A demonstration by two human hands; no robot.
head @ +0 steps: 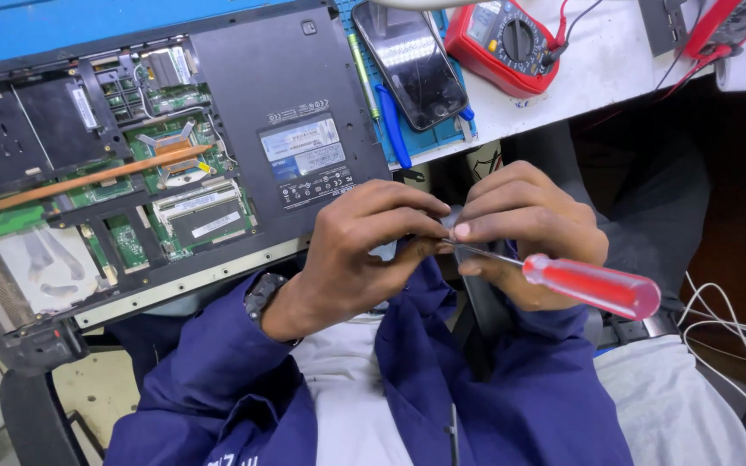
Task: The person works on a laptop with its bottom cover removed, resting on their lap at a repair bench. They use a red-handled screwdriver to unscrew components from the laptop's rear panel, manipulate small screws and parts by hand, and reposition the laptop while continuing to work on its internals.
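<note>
I see both hands meeting just off the near edge of the white bench (615,60), above the lap of the person in a dark blue jacket. The right hand (524,229) is closed around a screwdriver (593,287) with a clear red handle; the handle sticks out to the right and slightly nearer, and its thin metal shaft runs left into the fingers. The left hand (364,246) is pinched shut, thumb and fingertips pressed together where the shaft's tip ends, touching the right hand. A small grey part (452,222) shows between the two hands, but I cannot tell what it is or which hand grips it. A dark watch (262,293) sits on the left wrist.

To the left, an opened laptop (157,155) lies bottom side up on the bench, its covers off, with green circuit boards and a copper heat pipe (79,183) exposed. Far of the hands lies a black phone (407,60), screen up on a blue mat, with a blue tool (393,129) just beside it. A red multimeter (502,43) sits further right. White cables (736,336) trail at the right edge
</note>
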